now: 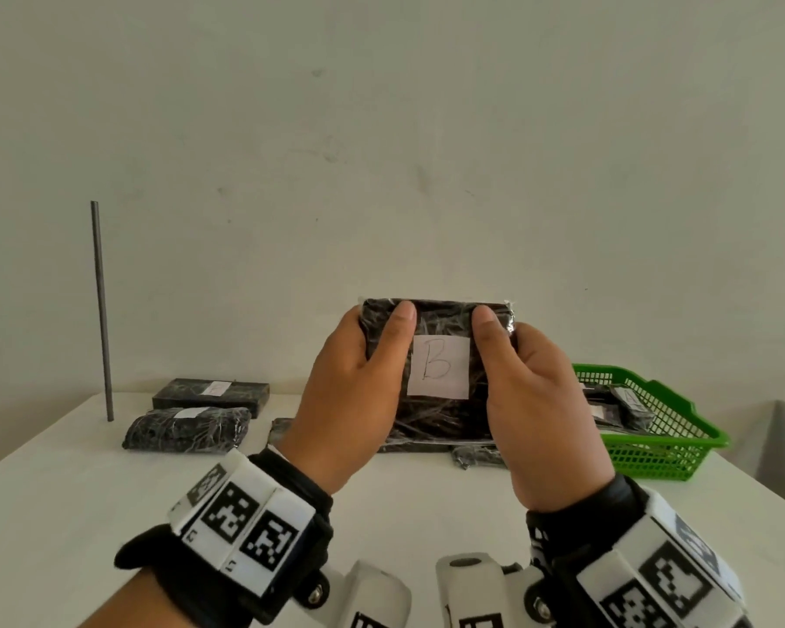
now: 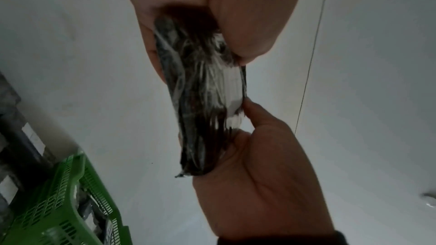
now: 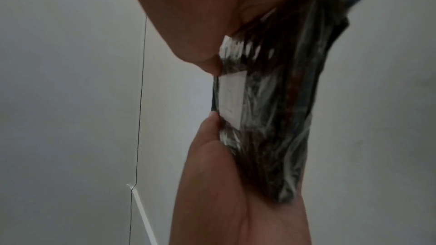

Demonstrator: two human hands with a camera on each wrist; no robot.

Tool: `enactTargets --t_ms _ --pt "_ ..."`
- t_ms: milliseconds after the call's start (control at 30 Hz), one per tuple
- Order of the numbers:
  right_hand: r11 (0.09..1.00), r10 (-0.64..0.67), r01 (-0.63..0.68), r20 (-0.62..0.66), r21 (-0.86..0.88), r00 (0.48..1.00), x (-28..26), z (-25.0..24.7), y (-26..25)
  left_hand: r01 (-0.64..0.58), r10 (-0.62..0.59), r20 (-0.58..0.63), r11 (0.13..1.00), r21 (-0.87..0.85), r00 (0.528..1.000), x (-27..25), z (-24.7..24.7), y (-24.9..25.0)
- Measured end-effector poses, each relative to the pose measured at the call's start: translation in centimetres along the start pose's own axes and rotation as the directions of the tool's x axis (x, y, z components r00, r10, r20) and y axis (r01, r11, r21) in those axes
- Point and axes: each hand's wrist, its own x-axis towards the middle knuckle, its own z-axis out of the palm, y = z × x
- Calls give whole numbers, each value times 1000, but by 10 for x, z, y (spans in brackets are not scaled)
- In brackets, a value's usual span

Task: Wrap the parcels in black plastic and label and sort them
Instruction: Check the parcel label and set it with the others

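We are holding a wrapped parcel (image 1: 440,373) upright in front of us, lifted above the counter (image 1: 87,491), its black plastic already sealed under a clear outer film and a white paper label (image 1: 438,367) fixed to the face turned toward us. Our left hand (image 1: 350,392) is grasping the parcel's left edge and our right hand (image 1: 535,414) its right edge, thumbs lying on the front on either side of the label and fingers curled behind. We judge that wrapping and labelling are finished for this one and that we are reading the label before sorting it. The handwritten letter is plainly a "B". The next move calls for carrying the parcel to the place that matches that letter; which place that is we cannot tell. On the right, the green basket (image 1: 680,428) is holding wrapped parcels, one showing what looks like an "A". On the far left, two labelled parcels, a flat one (image 1: 211,394) and a rounder one (image 1: 187,430), are lying on the counter near an upright metal rod (image 1: 101,310); their writing is too small to read.
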Motion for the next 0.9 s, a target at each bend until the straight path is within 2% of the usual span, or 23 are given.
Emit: enactTargets --t_ms 67,167,467,633,700,800,900 --pt "1000 11 -10 -52 20 999 -1 2 1 15 -16 -9 1000 -12 1000 -2 1 -3" --pt "999 -18 20 -71 29 997 -2 2 -1 -46 46 -41 999 -10 998 -6 2 -4" --pt "994 -102 104 76 -31 992 -2 3 -9 -89 88 -34 996 -29 995 -8 -10 5" --pt "990 -95 102 74 -99 993 -2 4 -6 25 -17 104 997 -75 994 -7 -24 4" --pt "990 -75 83 70 -116 995 -4 4 -5 66 -56 122 995 -80 991 -7 -28 1" --pt "971 -121 130 56 -200 991 -8 5 -4 164 -147 127 978 -132 981 -6 -32 -3" --pt "989 -105 108 28 -103 994 -10 4 -6 123 -110 106 985 -119 988 -9 -32 -8"
